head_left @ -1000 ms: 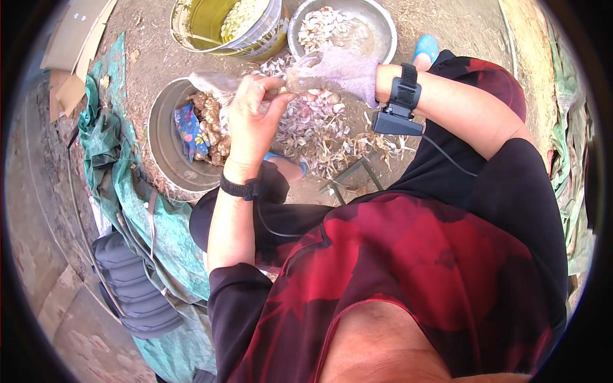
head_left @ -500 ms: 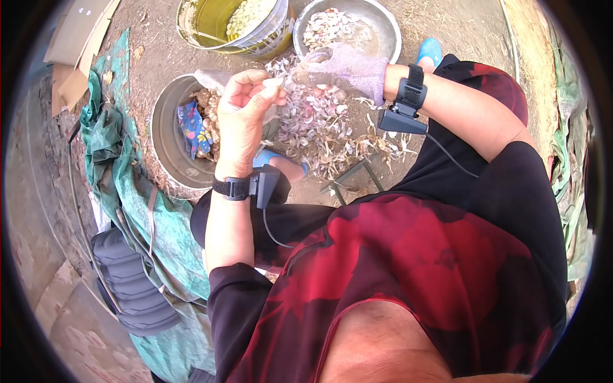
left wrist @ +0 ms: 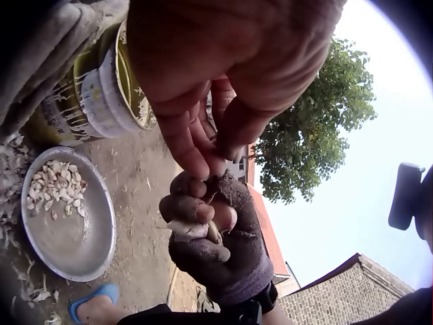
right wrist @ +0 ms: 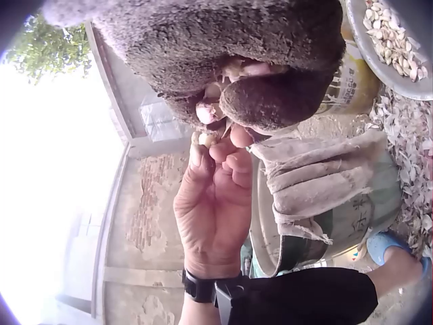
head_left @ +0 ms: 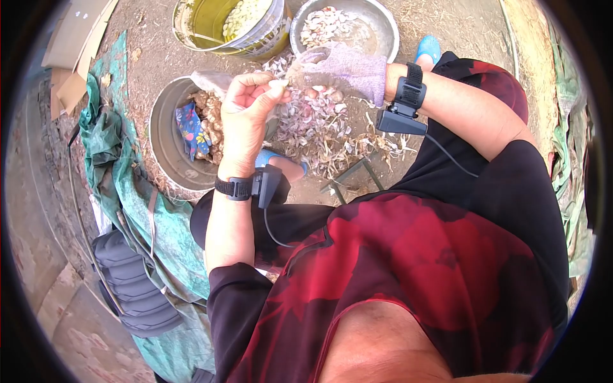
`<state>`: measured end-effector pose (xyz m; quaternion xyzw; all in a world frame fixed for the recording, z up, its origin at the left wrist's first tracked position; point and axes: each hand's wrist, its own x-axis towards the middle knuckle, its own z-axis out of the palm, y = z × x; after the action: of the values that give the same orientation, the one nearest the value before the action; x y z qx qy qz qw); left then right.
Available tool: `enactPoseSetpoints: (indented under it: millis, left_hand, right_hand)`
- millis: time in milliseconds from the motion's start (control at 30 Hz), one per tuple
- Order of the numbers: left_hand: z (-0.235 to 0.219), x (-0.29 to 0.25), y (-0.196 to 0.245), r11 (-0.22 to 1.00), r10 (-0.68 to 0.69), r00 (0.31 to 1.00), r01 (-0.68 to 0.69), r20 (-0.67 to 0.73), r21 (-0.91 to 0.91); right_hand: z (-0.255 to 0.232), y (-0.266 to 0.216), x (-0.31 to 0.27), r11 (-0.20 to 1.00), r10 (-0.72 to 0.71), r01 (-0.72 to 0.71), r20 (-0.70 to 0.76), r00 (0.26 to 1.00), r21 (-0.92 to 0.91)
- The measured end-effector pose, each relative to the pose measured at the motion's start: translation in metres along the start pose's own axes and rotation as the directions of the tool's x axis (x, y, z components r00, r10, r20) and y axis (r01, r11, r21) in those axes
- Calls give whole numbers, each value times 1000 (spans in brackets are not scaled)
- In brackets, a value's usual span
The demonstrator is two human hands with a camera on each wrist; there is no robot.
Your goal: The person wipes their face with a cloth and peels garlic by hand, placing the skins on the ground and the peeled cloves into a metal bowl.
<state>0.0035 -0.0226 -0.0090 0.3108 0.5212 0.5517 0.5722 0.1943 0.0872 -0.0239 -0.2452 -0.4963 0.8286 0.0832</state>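
Observation:
My bare left hand pinches a pale garlic clove between thumb and fingertips. Right beside those fingertips is my right hand, in a soiled lilac glove with some bare fingertips. Its fingers curl around several garlic cloves, some with pinkish skin, as the left wrist view shows. In the right wrist view, a pinkish clove sticks out between the gloved fingers, just above the left fingertips. Below both hands, a heap of garlic skins covers the ground.
A metal basin with loose cloves stands ahead, beside a yellowish bucket partly filled with pale cloves. At left, a wide tub holds garlic bulbs and a blue flowered cloth. A green metal frame lies near my feet.
My left hand has turned and drawn slightly back from the gloved hand, bringing the pale clove into sight, then moved a little nearer again. The right hand has barely shifted.

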Motion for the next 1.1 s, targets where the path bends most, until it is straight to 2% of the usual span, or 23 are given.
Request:
enactPoseSetpoints:
  millis: [67, 133, 167, 233, 367, 433, 467, 533, 567, 633, 700, 767, 800, 833, 867, 933, 967, 1100]
  left_hand:
    - [1, 0, -1, 999, -13, 1000, 13, 9, -39]
    - [0, 2, -5, 999, -9, 1000, 9, 4, -51]
    - [0, 2, -6, 998, -6, 1000, 6, 0, -63]
    - [0, 2, -6, 999, -9, 1000, 9, 1, -47]
    - [-3, 4, -8, 998, -61, 998, 61, -3, 15]
    - [1, 2, -8, 997, -74, 997, 74, -17, -1]
    - [3, 1, -8, 996, -90, 995, 90, -30, -18]
    - [3, 3, -12, 996, -83, 996, 83, -21, 36]
    - [2, 3, -13, 993, -77, 997, 78, -12, 90]
    - [0, 3, -13, 989, -101, 995, 102, -10, 103]
    - [-1, 3, -13, 986, -124, 992, 124, -8, 115]
    - [-1, 2, -10, 990, -138, 990, 138, 6, -30]
    - [-2, 2, -9, 990, -138, 990, 138, 5, -30]
    - [-4, 3, -7, 988, -108, 994, 108, 9, -111]
    - [-6, 3, -5, 979, -77, 997, 77, 11, -191]
    - [-8, 4, 1, 974, -73, 997, 73, 6, -213]
    - [-9, 4, 2, 973, -76, 997, 74, 3, -216]
    - [-6, 3, 1, 980, -67, 998, 61, -22, -190]
  right_hand:
    - [-3, 6, 2, 999, -14, 14, 5, 1000, -38]
    - [-4, 12, 4, 995, 23, -24, 13, 1000, 99]
    - [-5, 14, 5, 995, 22, -23, 14, 1000, 98]
    - [-8, 15, 5, 973, -8, -12, 87, 996, 230]
    - [-5, 11, 2, 982, -47, 43, 18, 999, 182]
    - [2, 6, 0, 975, -208, 201, -69, 976, -98]
    - [0, 8, 2, 975, -208, 201, -68, 976, -98]
    - [-3, 12, 7, 906, -311, 288, -25, 950, -310]
    - [-4, 13, 7, 906, -311, 288, -25, 950, -309]
    - [0, 5, 4, 899, -155, 144, 7, 988, -413]
    - [0, 6, 4, 903, -183, 171, 9, 983, -395]
    - [-2, 10, 7, 905, -210, 199, 11, 978, -377]
    - [-7, 14, 12, 859, -244, 212, -8, 970, -467]
    - [-12, 18, 16, 804, -280, 221, -23, 960, -552]
    - [-17, 22, 19, 804, -280, 223, -20, 960, -551]
    - [-18, 17, 18, 611, -480, 360, 32, 877, -706]
    - [-20, 15, 13, 808, -244, 159, -76, 967, -567]
    - [-14, 16, 11, 791, -211, 113, -95, 973, -601]
